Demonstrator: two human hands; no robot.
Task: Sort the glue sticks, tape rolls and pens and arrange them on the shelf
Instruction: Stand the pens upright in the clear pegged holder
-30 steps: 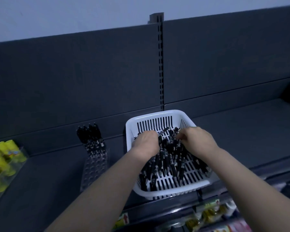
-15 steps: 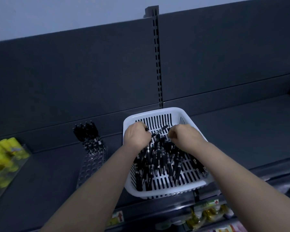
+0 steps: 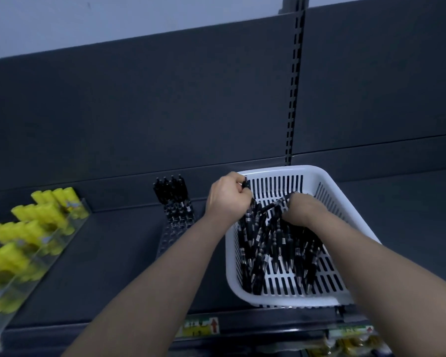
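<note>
Pen-sorting step: left hand (image 3: 228, 198) grips pens (image 3: 271, 243) in basket (image 3: 350, 217), right hand (image 3: 298, 211) pinching one; next, probably slot them into rack (image 3: 177, 220).

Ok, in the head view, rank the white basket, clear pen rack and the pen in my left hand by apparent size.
1. white basket
2. clear pen rack
3. pen in the left hand, mostly hidden

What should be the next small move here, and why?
Probably the right hand should pass its pen to the left hand, which grips pens at the far-left corner of the basket. The pen points that way, and the rack beside the basket has many free holes.
</note>
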